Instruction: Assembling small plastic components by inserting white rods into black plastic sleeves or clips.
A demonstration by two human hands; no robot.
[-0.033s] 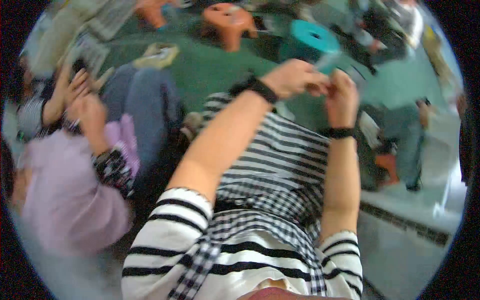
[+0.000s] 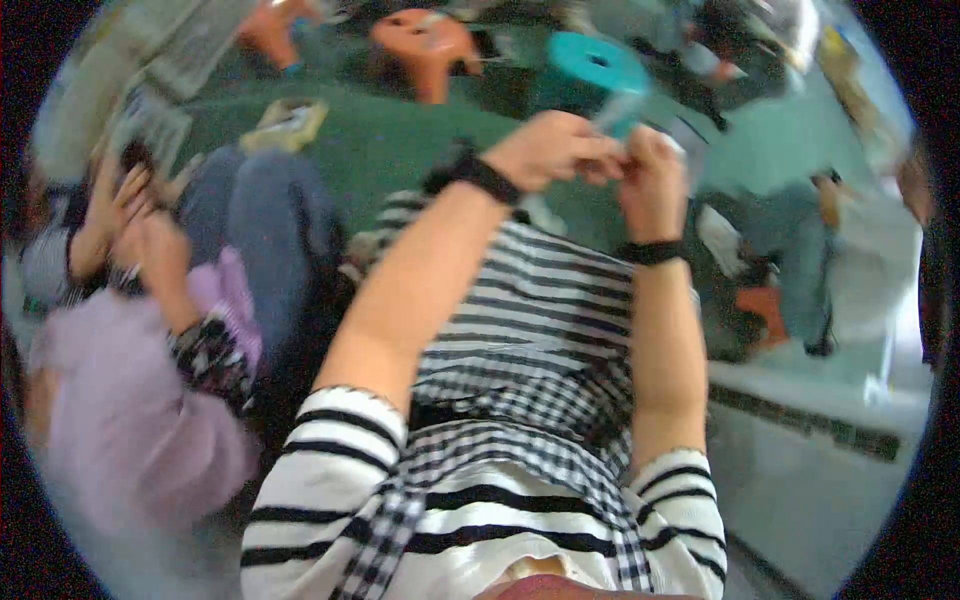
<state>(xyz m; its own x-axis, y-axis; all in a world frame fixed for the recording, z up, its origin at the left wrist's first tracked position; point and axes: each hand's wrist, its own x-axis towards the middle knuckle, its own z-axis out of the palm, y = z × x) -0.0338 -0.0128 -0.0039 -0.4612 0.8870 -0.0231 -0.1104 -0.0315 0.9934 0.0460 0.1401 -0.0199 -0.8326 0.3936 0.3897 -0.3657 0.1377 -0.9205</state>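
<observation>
My left hand [image 2: 545, 150] and my right hand [image 2: 655, 185] meet in front of me, above my striped lap, with fingertips almost touching. Both have their fingers closed in a pinch. Whatever is between them is too small and blurred to name. Just beyond the fingertips shows a pale, see-through patch [image 2: 618, 112], perhaps thin plastic; whether I hold it I cannot tell. A dark band circles each wrist. Behind the hands stands a round teal stool [image 2: 597, 65]. My black-and-white checked and striped apron [image 2: 545, 290] covers my front.
A person in a lilac top [image 2: 140, 410] sits close on my left, hands raised together. Orange stools [image 2: 425, 45] stand ahead on the green floor [image 2: 370, 150]. A yellowish box [image 2: 285, 122] lies near that person's knees. Other people sit farther off at right.
The whole scene has shifted a little to the left in view. My hands stay together in the same pinched pose.
</observation>
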